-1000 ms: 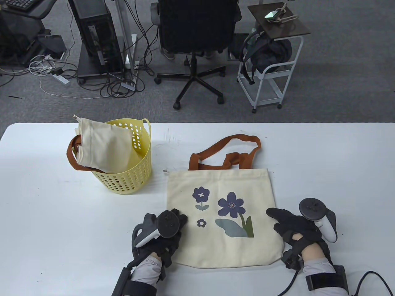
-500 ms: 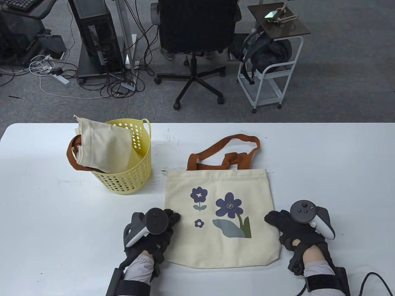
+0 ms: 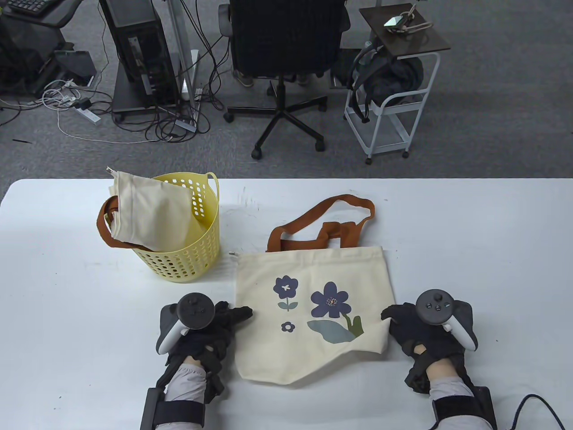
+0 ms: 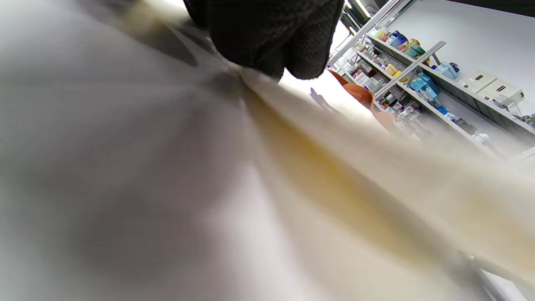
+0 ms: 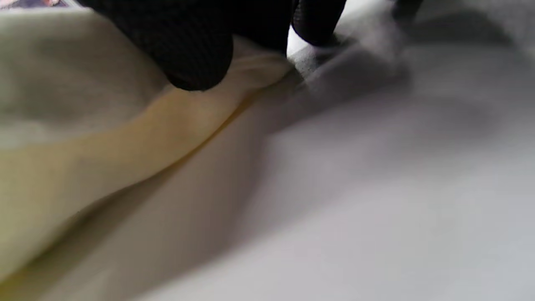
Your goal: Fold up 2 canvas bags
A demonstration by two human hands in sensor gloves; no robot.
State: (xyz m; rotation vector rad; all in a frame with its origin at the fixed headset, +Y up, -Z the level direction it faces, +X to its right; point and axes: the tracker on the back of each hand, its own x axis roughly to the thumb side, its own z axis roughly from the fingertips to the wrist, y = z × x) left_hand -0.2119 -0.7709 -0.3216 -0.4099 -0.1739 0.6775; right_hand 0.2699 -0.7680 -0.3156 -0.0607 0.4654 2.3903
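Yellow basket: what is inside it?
Inside the yellow basket sits a cream canvas bag, crumpled, its upper part sticking above the rim and its brown handle hanging over the left side. Anything beneath that bag is covered.

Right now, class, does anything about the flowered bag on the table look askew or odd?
Yes. The flowered canvas bag no longer lies square: its bottom right corner is lifted where the right hand pinches it, so the bottom edge slants to a point. The left hand grips its left edge.
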